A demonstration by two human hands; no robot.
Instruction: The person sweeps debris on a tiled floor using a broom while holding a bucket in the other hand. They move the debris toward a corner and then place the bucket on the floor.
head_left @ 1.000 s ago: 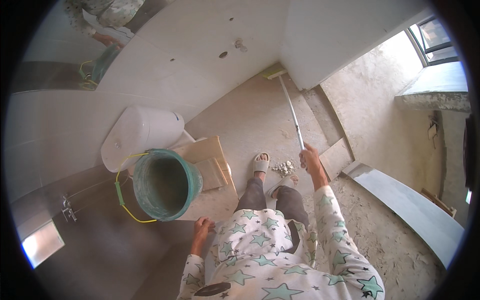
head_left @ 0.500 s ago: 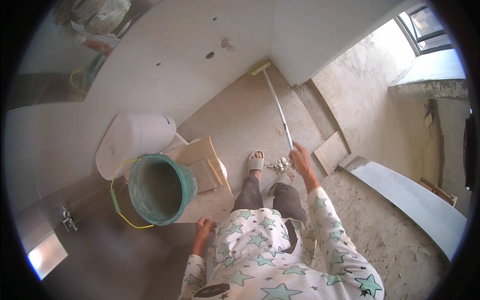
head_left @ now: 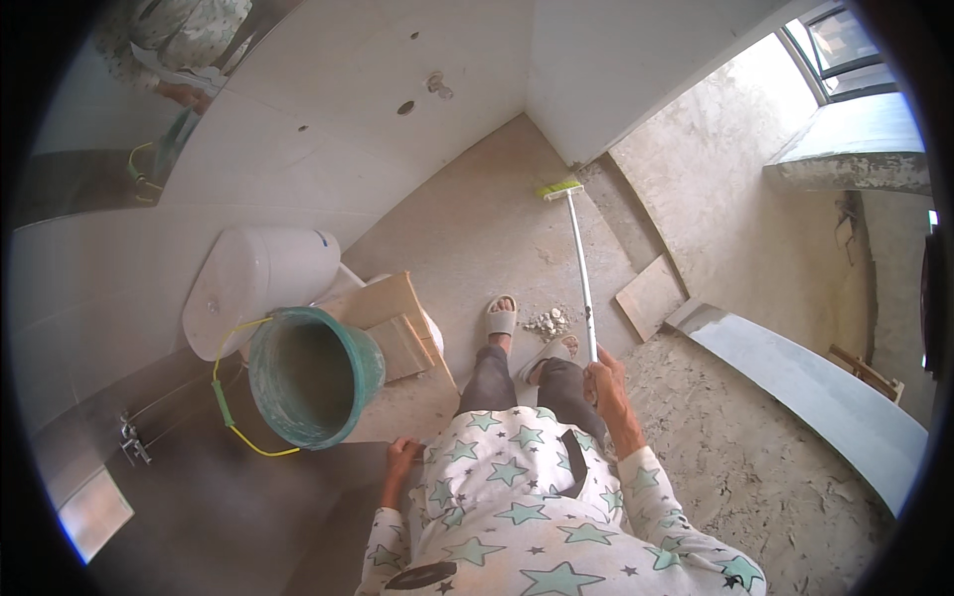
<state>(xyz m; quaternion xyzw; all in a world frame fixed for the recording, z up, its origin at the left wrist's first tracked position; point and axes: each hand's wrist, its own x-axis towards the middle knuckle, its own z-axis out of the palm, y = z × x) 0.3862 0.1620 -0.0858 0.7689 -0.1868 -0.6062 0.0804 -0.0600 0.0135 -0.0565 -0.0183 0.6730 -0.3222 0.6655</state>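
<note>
My right hand (head_left: 611,402) is wrapped round the upper end of the white pole of a broom (head_left: 580,248). The broom's yellow-green bristle head (head_left: 561,190) lies on the dusty floor near the end of the partition wall. Close by my waist, my left hand (head_left: 401,459) has its fingers curled in beside the edge of a dark ledge; what they hold, if anything, is hidden. Between the broom pole and my sandalled feet lies a small heap of pale rubble (head_left: 548,322).
To my left, a green bucket (head_left: 370,382) with a yellow handle stands before a white toilet (head_left: 288,260) and a cardboard piece (head_left: 393,298). A loose tile (head_left: 651,296) and a long pale slab (head_left: 795,382) lie to the right, along rough mortar (head_left: 725,447).
The broom head has come from the far wall corner toward me and to the right. My right hand has drawn back toward my body with the pole. My left hand stays nearly in place.
</note>
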